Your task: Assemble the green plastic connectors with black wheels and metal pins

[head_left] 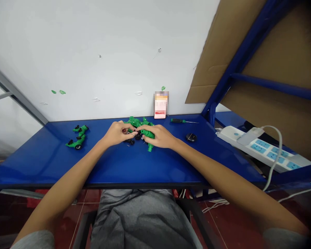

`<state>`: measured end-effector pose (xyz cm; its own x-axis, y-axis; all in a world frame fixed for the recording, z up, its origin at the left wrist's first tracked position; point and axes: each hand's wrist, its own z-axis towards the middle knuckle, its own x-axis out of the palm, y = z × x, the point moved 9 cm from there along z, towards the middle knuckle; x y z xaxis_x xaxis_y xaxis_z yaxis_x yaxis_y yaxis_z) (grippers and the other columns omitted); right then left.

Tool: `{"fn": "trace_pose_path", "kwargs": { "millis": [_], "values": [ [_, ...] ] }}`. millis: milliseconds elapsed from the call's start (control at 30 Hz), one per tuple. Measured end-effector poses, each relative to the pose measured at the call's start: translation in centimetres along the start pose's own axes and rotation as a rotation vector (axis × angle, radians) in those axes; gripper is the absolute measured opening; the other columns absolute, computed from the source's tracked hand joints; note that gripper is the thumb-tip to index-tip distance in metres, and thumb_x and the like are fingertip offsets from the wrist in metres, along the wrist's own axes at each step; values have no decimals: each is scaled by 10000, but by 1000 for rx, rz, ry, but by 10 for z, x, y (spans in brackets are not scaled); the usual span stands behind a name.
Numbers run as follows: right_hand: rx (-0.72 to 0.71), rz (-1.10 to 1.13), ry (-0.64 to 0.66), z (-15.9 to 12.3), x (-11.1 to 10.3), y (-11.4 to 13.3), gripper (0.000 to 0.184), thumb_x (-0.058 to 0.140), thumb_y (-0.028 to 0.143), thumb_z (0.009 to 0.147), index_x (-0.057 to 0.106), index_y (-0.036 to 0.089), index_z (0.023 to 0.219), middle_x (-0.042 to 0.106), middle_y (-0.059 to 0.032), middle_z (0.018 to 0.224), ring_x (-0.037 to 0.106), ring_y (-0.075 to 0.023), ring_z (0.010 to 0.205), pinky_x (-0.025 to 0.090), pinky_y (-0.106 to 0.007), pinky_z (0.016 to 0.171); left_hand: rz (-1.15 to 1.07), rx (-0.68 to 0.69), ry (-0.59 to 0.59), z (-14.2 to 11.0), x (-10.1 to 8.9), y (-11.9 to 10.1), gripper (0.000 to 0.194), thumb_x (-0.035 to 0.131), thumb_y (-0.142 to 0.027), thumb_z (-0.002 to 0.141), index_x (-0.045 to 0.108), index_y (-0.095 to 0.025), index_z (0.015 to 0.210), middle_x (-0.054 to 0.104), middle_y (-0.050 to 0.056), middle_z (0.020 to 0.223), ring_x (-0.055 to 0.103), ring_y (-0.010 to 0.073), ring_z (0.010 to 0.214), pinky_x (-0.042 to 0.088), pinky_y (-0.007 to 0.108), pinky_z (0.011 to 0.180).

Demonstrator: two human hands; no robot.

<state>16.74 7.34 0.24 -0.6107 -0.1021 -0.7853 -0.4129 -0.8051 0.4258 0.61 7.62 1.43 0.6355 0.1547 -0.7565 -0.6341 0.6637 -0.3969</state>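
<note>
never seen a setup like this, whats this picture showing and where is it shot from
No machine here: those are a person's own bare arms, filmed by a camera on their head looking down at a blue table. The left hand and right hand meet over a heap of green plastic pieces with black wheels, and the right hand holds a green plastic piece. Two more wheeled green pieces lie to the left; a screwdriver and a black disc lie to the right.

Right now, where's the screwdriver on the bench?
In the head view, the black-handled screwdriver lies toward the back of the blue tabletop, just right of the blurred upright packet and beyond the right hand.
</note>
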Motion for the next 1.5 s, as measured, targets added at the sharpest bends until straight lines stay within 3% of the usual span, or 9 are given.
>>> {"fn": "trace_pose_path", "kwargs": {
  "millis": [167,333,467,600,900,1000,1167,1367,1500],
  "values": [
    [22,21,-26,0,-3,-1,630,581,286,940,486,244,1561,675,29,764,491,-136,550,393,-277,634,-8,-11,-19,0,-2,0,284,716,-462,912,816,-197,891,463,-47,542,406,127,589,385,275,671],
    [-29,-22,5,0,1,2,503,572,273,937,637,259,1436,677,23,734,520,-136,560,386,-275,624,-5,14,-17,1,-1,-2,289,705,-458,928,809,-193,880,436,-61,529,371,112,559,399,282,689],
    [14,13,-22,-1,-2,-2,669,578,280,942,468,250,1602,688,32,766,485,-127,535,399,-273,629,-8,-3,-32,0,-2,0,285,711,-458,924,809,-193,885,446,-53,544,404,120,582,382,271,662],
    [-18,-11,-32,0,-2,1,472,576,280,939,681,250,1399,709,5,778,545,-142,604,393,-281,648,-11,8,-25,1,-1,1,294,701,-462,934,815,-193,898,450,-54,536,410,119,574,394,277,685],
    [-10,7,-16,-1,1,1,525,565,285,944,633,258,1463,698,19,760,512,-126,550,407,-276,632,-17,-14,-46,1,-4,0,304,701,-467,932,815,-186,897,457,-56,530,399,117,571,399,282,692],
    [32,30,-43,-1,0,-4,683,584,297,943,459,257,1613,710,24,782,515,-133,547,416,-274,635,-13,-25,-47,1,-4,1,309,699,-474,931,814,-189,898,473,-51,530,413,122,571,404,284,687],
    [-9,7,-29,0,-1,1,557,565,266,949,598,266,1505,677,26,734,514,-136,567,393,-279,625,8,-5,-53,0,-4,1,298,705,-471,929,817,-197,895,487,-42,532,443,134,585,403,286,676],
    [6,3,-68,-2,-4,2,790,576,283,961,268,272,1688,603,55,751,436,-132,561,373,-275,613,15,-14,-77,1,-8,0,305,702,-478,933,818,-196,920,514,-34,541,461,139,598,401,279,653],
    [-12,-4,-82,-2,-2,0,742,575,274,957,328,275,1657,632,42,789,474,-139,585,384,-278,628,28,-12,-85,1,-10,-1,317,693,-485,941,812,-192,916,511,-38,539,441,133,591,394,279,655]
  ]
}}
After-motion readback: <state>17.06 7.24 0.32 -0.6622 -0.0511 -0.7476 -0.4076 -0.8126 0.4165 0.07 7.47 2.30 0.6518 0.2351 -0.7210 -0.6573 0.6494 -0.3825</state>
